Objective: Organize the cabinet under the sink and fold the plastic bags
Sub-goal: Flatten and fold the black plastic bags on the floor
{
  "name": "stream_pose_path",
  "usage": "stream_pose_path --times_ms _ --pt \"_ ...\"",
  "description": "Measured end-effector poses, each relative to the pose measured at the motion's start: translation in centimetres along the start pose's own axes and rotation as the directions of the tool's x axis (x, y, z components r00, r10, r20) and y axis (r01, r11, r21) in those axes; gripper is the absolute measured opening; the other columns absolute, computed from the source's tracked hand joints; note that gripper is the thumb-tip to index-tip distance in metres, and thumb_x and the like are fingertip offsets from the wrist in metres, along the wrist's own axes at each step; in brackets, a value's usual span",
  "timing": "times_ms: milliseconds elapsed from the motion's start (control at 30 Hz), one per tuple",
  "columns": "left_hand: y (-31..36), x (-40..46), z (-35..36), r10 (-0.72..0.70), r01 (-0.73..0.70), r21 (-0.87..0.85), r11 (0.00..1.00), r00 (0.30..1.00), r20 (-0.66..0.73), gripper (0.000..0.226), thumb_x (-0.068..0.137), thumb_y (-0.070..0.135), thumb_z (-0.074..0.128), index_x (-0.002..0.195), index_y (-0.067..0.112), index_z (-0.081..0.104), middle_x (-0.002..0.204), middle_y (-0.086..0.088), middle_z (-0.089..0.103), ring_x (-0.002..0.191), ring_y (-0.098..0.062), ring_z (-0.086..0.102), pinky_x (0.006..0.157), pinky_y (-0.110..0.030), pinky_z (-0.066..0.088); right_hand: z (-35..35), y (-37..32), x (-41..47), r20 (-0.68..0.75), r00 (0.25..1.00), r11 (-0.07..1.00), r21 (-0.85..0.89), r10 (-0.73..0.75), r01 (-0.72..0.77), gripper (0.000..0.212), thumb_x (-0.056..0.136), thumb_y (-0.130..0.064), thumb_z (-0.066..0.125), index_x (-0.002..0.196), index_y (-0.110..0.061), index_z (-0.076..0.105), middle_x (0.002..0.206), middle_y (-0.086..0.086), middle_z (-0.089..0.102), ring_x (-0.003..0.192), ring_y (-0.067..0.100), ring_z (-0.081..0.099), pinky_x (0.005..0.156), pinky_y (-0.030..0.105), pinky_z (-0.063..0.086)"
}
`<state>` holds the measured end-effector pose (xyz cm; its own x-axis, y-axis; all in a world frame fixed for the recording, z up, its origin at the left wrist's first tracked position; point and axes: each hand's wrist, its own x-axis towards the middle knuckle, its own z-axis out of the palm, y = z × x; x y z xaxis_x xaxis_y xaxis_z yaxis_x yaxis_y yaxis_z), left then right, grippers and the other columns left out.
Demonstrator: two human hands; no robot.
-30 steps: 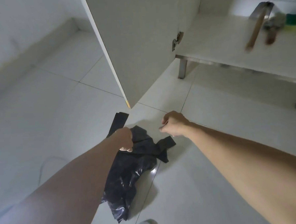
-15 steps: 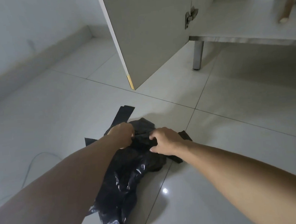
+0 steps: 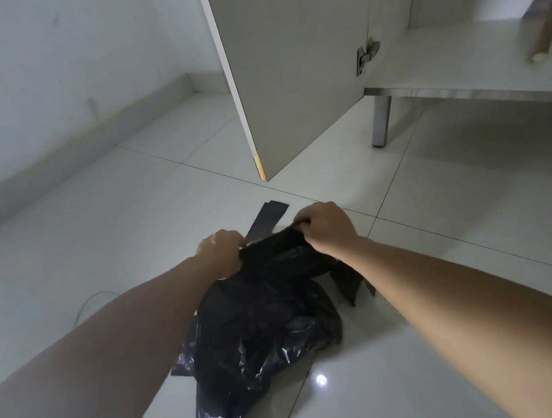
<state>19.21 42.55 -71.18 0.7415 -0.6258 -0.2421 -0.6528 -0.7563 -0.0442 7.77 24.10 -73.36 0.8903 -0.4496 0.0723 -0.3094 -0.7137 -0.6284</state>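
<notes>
Your L hand (image 3: 221, 253) and R hand (image 3: 328, 227) both have fingers curled tight on the top edge of the black plastic bag (image 3: 268, 324), one at each end of a bunched stretch of plastic, hands near each other but apart. Bag's crumpled, w/ its lower part lying on the white tile floor (image 3: 109, 224) between your forearms; one flat strip (image 3: 267, 220) pokes out past your L hand, another hangs under your R wrist. Ahead, the cabinet door (image 3: 293, 80) stands open, hinge (image 3: 367, 57) showing at its right edge. Cabinet shelf (image 3: 452, 59) sits on a metal leg (image 3: 380, 120), w/ a wooden handle (image 3: 544, 38) lying on it at far right.
</notes>
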Motion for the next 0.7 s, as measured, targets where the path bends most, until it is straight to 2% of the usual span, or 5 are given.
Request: stream_pose_path --times_ms 133,267,433,567,700 --pt "-0.7 -0.5 -1.3 -0.125 0.125 -0.025 0.992 0.992 -0.029 0.018 0.085 0.023 0.062 0.102 0.025 0.066 0.112 -0.003 0.063 0.093 -0.025 0.057 0.073 -0.03 0.042 -1.7 0.2 0.8 -0.045 0.999 1.0 -0.012 -0.006 0.005 0.02 0.092 -0.02 0.059 0.1 -0.026 0.077 0.107 -0.007 0.071 0.101 0.019 0.061 0.083 0.03 0.049" --pt "0.5 -0.8 -3.4 -0.251 0.221 -0.174 0.96 0.952 -0.178 0.02 0.083 0.012 0.054 0.1 0.02 0.06 0.098 -0.005 0.057 0.081 -0.025 0.052 0.071 -0.03 0.043 -2.9 0.2 1.3 -0.113 0.993 1.0 0.006 0.029 -0.029 0.017 0.091 -0.017 0.06 0.093 -0.023 0.076 0.097 -0.001 0.071 0.092 0.023 0.062 0.076 0.032 0.051" --pt "1.5 -0.8 -4.7 -0.27 0.201 -0.216 0.956 0.891 -0.365 0.018 0.082 0.007 0.048 0.097 0.013 0.056 0.09 -0.005 0.058 0.07 -0.025 0.051 0.065 -0.032 0.038 -4.2 0.4 2.0 -0.199 0.978 0.996 0.076 0.06 -0.046 0.022 0.086 -0.008 0.056 0.088 -0.021 0.074 0.085 0.001 0.071 0.084 0.024 0.063 0.072 0.034 0.053" --pt "1.5 -0.9 -4.8 -0.307 0.255 -0.193 0.948 0.892 -0.333 0.023 0.08 0.003 0.053 0.098 0.013 0.063 0.095 -0.004 0.06 0.075 -0.024 0.054 0.068 -0.031 0.043 -5.1 0.6 1.8 -0.243 0.97 0.998 0.056 0.028 -0.015 0.031 0.08 0.0 0.052 0.086 -0.021 0.074 0.085 -0.003 0.072 0.082 0.021 0.062 0.074 0.034 0.054" --pt "1.7 -0.7 -4.7 -0.372 0.266 -0.308 0.913 0.854 -0.365 0.022 0.08 0.001 0.053 0.098 0.01 0.062 0.098 -0.005 0.057 0.078 -0.026 0.051 0.067 -0.032 0.04 -5.4 1.2 1.6 -0.236 0.972 1.0 0.031 0.007 0.001 0.026 0.08 0.0 0.059 0.082 -0.02 0.075 0.081 -0.003 0.071 0.081 0.02 0.063 0.072 0.033 0.054"
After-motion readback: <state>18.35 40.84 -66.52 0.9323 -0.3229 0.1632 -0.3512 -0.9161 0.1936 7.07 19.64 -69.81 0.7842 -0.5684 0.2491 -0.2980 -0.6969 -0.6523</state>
